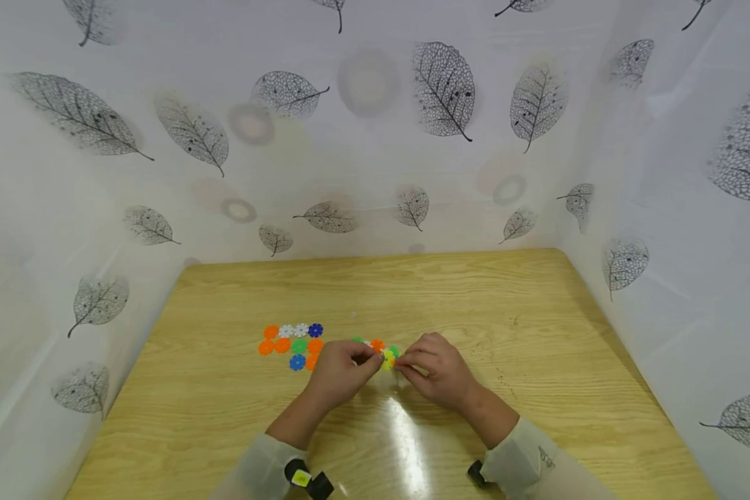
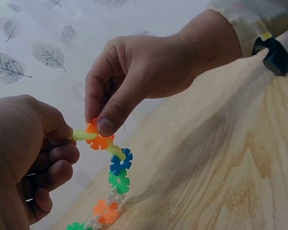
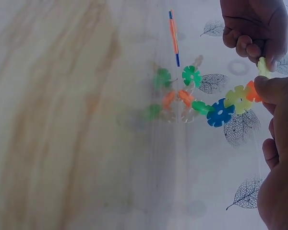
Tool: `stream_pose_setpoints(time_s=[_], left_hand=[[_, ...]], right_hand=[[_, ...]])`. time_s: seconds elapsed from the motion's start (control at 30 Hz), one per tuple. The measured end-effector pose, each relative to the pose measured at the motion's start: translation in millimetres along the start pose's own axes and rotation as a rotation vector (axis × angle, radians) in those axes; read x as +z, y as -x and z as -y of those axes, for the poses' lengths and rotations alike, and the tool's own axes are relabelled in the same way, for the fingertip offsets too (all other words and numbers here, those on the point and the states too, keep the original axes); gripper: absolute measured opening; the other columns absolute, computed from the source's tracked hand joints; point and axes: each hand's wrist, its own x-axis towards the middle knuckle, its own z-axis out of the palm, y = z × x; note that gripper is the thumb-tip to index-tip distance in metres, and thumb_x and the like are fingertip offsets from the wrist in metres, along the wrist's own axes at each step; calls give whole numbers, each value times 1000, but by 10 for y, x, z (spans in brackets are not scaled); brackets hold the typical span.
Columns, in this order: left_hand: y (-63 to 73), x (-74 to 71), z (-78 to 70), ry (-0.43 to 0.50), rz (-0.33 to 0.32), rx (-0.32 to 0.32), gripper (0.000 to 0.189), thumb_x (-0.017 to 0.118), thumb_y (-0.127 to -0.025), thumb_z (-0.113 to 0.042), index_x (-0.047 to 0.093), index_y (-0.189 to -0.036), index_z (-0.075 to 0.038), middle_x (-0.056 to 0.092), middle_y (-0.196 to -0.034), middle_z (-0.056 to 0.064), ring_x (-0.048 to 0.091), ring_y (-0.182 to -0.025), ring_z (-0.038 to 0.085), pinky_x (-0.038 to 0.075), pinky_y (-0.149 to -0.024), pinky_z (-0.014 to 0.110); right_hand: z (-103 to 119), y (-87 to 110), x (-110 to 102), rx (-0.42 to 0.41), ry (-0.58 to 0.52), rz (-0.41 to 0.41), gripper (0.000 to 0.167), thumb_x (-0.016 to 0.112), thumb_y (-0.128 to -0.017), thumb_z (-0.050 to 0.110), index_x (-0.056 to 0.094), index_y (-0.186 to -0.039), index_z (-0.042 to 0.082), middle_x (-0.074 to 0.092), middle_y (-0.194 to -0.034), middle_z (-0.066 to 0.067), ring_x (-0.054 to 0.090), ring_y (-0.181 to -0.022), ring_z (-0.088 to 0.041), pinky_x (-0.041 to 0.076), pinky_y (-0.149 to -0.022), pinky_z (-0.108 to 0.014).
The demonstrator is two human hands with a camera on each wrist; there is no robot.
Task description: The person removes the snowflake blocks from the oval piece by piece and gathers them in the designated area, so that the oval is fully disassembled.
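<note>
Snowflake-shaped plastic discs with notched edges are linked into a chain between the two hands. My left hand [image 1: 345, 371] pinches a yellow disc [image 2: 80, 135] at the chain's end between thumb and forefinger. From the other side, my right hand [image 1: 439, 371] grips the adjoining orange disc [image 2: 102, 143] with thumb and fingertips. The yellow disc meets the orange one edge to edge; how deep the notches sit is hidden. Beyond them run another yellow disc [image 3: 238, 99], a blue disc [image 3: 221, 113], a green disc [image 2: 119, 181], then white, orange and green ones trailing down to the table.
Loose orange, white, green and blue discs [image 1: 299, 346] lie flat in rows on the wooden table [image 1: 475, 298], left of my left hand. A pale leaf-printed sheet [image 1: 375, 160] rises along the table's back and sides. Dark straps [image 1: 309, 479] circle the sleeves.
</note>
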Motion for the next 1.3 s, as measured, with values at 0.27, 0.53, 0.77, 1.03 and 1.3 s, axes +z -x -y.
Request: stream_pose_setpoints(time_s=[0.27, 0.53, 0.77, 1.03, 1.3], left_hand=[[15, -6, -3, 57, -30, -30, 14, 74, -97, -22, 83, -87, -18, 73, -79, -11, 62, -65, 11, 54, -60, 30], [27, -22, 19, 103, -43, -59, 15, 74, -97, -26, 83, -87, -18, 74, -80, -9, 65, -66, 14, 55, -60, 31], [35, -2, 6, 74, -47, -43, 15, 74, -98, -26, 82, -86, -20, 73, -77, -8, 59, -61, 12, 52, -56, 30], [26, -38, -19, 68, -38, -69, 19, 73, -98, -33, 82, -88, -19, 73, -80, -11, 64, -68, 13, 54, -59, 31], [22, -17, -27, 67, -17, -41, 26, 72, -99, -35, 83, -93, -12, 74, -83, -11, 63, -68, 11, 54, -58, 30]], right_hand=[[28, -45, -2, 14, -3, 10, 20, 71, -101, 26, 78, -91, 10, 71, -90, 4, 65, -79, -12, 52, -73, -32], [42, -67, 21, 12, 2, 16, 19, 88, -80, 4, 76, -94, 10, 72, -92, 2, 66, -81, -13, 53, -74, -32], [53, -39, 18, 6, 51, 18, 13, 74, -99, 22, 76, -93, 10, 72, -91, 3, 65, -79, -13, 53, -73, -34], [5, 13, -16, -14, 41, -52, 11, 78, -95, 17, 79, -98, 7, 74, -94, 0, 68, -80, -15, 54, -73, -36], [0, -5, 5, -61, 38, -72, 19, 70, -102, 21, 80, -98, 6, 75, -93, 0, 68, -78, -14, 54, -71, -33]])
